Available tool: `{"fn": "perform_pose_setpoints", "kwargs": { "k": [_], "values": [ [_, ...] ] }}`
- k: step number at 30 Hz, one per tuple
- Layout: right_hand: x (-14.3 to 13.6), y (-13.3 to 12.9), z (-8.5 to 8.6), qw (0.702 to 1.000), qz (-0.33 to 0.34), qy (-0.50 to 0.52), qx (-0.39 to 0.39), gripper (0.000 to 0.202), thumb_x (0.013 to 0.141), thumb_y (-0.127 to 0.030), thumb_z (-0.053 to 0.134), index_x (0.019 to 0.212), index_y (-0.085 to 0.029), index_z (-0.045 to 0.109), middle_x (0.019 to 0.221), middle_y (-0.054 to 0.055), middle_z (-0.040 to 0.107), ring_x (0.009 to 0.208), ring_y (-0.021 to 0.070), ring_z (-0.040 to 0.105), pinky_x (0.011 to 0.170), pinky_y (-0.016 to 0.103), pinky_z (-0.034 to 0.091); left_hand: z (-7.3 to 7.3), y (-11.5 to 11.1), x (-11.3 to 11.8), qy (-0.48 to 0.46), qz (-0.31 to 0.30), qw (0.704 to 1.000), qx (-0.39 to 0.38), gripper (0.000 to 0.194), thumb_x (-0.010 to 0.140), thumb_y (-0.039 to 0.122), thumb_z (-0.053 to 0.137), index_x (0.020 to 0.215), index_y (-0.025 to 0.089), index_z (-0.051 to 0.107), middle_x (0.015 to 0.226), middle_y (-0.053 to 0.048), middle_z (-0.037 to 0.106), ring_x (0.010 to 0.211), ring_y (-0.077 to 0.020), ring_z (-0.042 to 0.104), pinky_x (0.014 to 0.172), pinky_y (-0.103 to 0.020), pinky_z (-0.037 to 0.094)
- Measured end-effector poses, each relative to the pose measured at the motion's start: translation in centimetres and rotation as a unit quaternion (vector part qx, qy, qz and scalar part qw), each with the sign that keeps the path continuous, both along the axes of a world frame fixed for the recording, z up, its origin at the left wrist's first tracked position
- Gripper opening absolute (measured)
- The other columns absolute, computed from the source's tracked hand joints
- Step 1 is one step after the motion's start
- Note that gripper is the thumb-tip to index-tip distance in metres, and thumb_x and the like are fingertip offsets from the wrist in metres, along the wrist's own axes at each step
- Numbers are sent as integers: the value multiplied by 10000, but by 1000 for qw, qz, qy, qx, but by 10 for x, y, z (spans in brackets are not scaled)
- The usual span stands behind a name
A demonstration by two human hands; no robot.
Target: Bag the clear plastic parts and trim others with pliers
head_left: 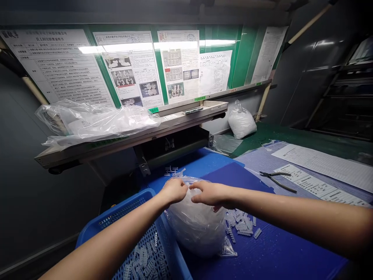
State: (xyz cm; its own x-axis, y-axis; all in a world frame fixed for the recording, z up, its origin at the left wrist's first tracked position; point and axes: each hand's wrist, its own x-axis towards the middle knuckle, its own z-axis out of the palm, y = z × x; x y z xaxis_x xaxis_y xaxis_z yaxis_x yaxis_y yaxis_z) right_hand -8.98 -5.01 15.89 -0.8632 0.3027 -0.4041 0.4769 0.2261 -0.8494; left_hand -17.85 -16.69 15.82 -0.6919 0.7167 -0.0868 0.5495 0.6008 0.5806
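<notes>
1. Dim workstation, blue desk (262,249) under posted sheets.
2. Left hand (174,190) and right hand (211,193) pinch the filled bag (198,225) top between them.
3. Loose parts (241,225) remain beside the right grip; basket (128,217) under the left.

A clear plastic bag of parts (198,225) lies on the worktop (271,252), right of the blue perforated basket (131,212); metal pliers (276,179) lie farther right.

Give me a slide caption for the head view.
Both hands grip a clear bag top beside a blue basket.
</notes>
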Motion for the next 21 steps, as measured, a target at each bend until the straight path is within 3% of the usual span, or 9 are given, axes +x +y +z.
{"fn": "perform_pose_setpoints", "kwargs": {
  "k": [6, 8, 11, 13, 15, 17, 21],
  "values": [
    [5, 14, 32, 995, 78, 2, 63, 71, 769, -185, 569, 829, -148, 584, 772, 0, 594, 569, 94, 551, 489, 234, 473, 24, -16, -22, 56, -36, 997, -27, 161, 773, 273, 485, 780, 157, 597, 703, -10, 629, 672, -147, 588, 641, -294, 450],
    [6, 19, 41, 990, 106, 15, 89, 72, 729, -169, 600, 800, -165, 609, 785, 5, 608, 552, 101, 559, 462, 226, 463, 25, -21, -29, 72, -29, 997, -28, 184, 775, 287, 452, 840, 174, 582, 719, -14, 628, 659, -147, 593, 618, -265, 447],
    [9, 31, 47, 982, 120, 49, 135, 93, 765, -196, 546, 829, -194, 613, 851, 3, 611, 653, 127, 589, 538, 233, 475, 16, -29, -36, 107, 0, 993, -48, 340, 711, 416, 512, 941, 167, 540, 886, -74, 601, 817, -212, 566, 683, -309, 434],
    [10, 40, 40, 977, 105, 63, 177, 153, 804, -239, 502, 935, -194, 569, 930, 12, 591, 753, 138, 581, 621, 260, 475, 6, -32, -38, 107, 7, 991, -80, 449, 645, 465, 583, 962, 151, 530, 932, -92, 579, 855, -231, 545, 699, -349, 432],
    [12, 48, 26, 971, 93, 44, 217, 232, 798, -283, 528, 1000, -169, 519, 959, 32, 572, 762, 146, 571, 637, 297, 472, -2, -33, -39, 87, 5, 990, -115, 358, 688, 429, 575, 898, 140, 552, 857, -61, 592, 761, -188, 565, 648, -342, 452],
    [13, 53, 10, 966, 100, -2, 237, 226, 789, -304, 548, 944, -139, 530, 864, 23, 582, 670, 131, 568, 582, 294, 473, -4, -32, -40, 66, 2, 988, -136, 242, 780, 363, 500, 809, 132, 566, 737, -14, 593, 626, -130, 565, 577, -301, 464],
    [18, 58, -2, 964, 121, -61, 229, 231, 843, -335, 460, 774, -132, 545, 636, -39, 546, 464, 71, 502, 449, 219, 430, 18, -30, -45, 38, -4, 990, -138, 256, 831, 325, 432, 750, 119, 561, 575, 38, 545, 443, -75, 504, 447, -229, 436]
  ]
}}
